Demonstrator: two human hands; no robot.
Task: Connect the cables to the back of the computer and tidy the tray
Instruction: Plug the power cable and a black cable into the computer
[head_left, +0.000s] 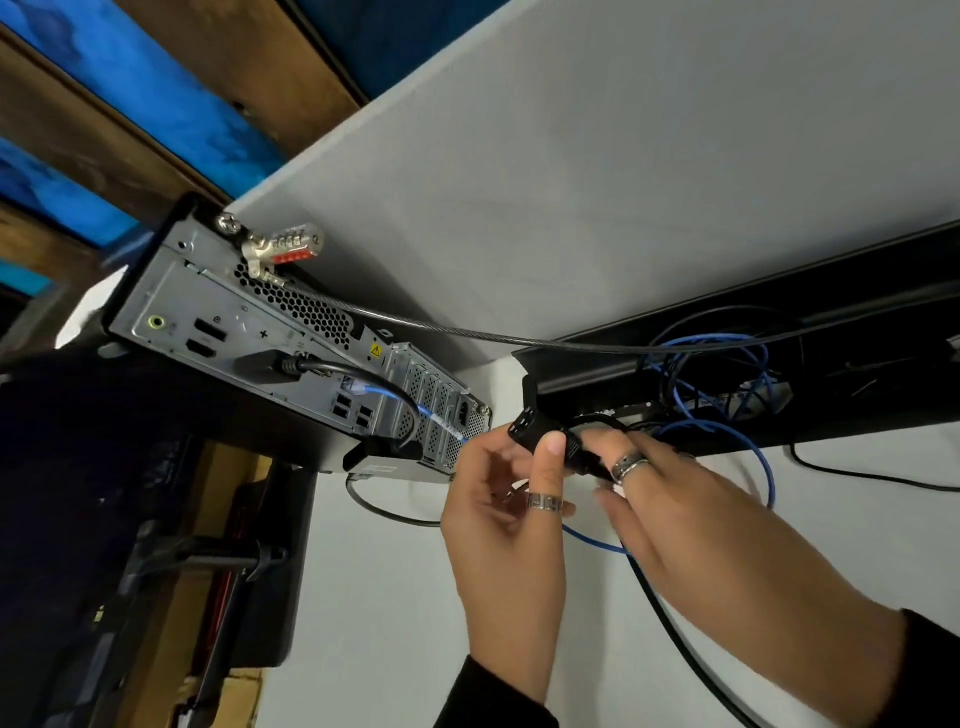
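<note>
The grey back panel of the computer (244, 332) faces me at centre left, tilted. A black video cable (291, 366) and a blue network cable (395, 397) are plugged into it. Its power socket (463, 414) near the right end is empty. Both hands hold a black power plug (530, 428) just right of that socket. My left hand (506, 519) pinches the plug with the thumb on it. My right hand (691, 525) grips the cord behind the plug. The black cable tray (582, 366) at right holds tangled blue and black cables (711, 374).
A combination lock (283, 247) with a steel security cable (467, 335) hangs from the computer's top corner and runs right into the tray. A white partition (597, 182) stands behind. A black cord (691, 649) trails down the white desk. A dark chair is at lower left.
</note>
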